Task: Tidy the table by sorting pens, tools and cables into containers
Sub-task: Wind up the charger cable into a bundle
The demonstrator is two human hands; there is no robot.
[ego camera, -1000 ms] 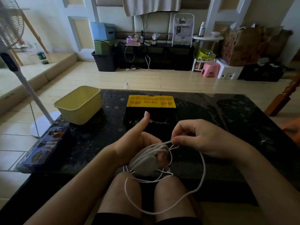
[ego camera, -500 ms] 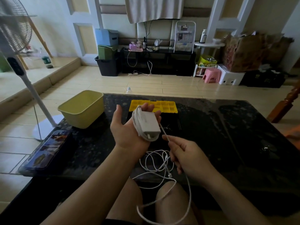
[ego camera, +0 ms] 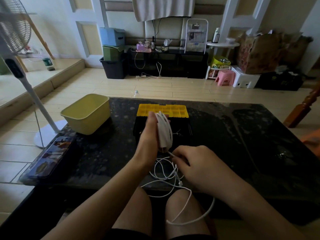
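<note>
Now left hand [ego camera: 148, 135] grips the charger [ego camera: 164, 131] upright — right hand [ego camera: 196, 164] pinches its cable [ego camera: 170, 154] below.

Tub [ego camera: 86, 126] sits back-left on the desk [ego camera: 225, 135], organiser box [ego camera: 180, 112] to its right (mid-desk) — flat case [ego camera: 50, 156] at the near-left edge, cable loops [ego camera: 166, 178] front-centre.

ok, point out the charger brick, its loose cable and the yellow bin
charger brick [ego camera: 163, 130], head view: its cable-wrapped side.
loose cable [ego camera: 180, 184], head view: the small plug along it.
yellow bin [ego camera: 90, 124], head view: near outer wall.
</note>
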